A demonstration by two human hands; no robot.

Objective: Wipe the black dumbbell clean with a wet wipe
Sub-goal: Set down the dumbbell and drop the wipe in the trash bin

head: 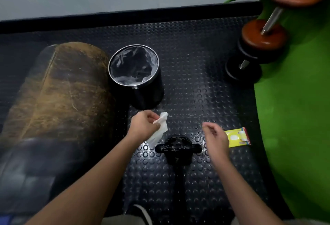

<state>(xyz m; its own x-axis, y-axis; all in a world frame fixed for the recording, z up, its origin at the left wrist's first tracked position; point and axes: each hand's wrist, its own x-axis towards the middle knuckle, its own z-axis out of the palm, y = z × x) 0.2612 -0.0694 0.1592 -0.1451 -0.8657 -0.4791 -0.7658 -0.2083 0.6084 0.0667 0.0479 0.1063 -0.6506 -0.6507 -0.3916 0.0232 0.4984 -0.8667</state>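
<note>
My left hand (144, 126) pinches a white wet wipe (159, 128) that hangs crumpled below the fingers, just in front of the bin. My right hand (216, 139) hovers with fingers loosely apart and holds nothing. Between and below the hands a black dumbbell (178, 150) stands on end on the studded black mat, its top plate facing me and its handle running down toward my feet. A yellow wet-wipe pack (238, 136) lies flat on the mat right behind my right hand.
A black round bin (137, 74) with a clear liner stands behind my left hand. A worn brown padded roll (59, 89) fills the left. Orange-plated dumbbells (262, 33) and a black one (244, 67) lean at the green mat (294, 117) on the right.
</note>
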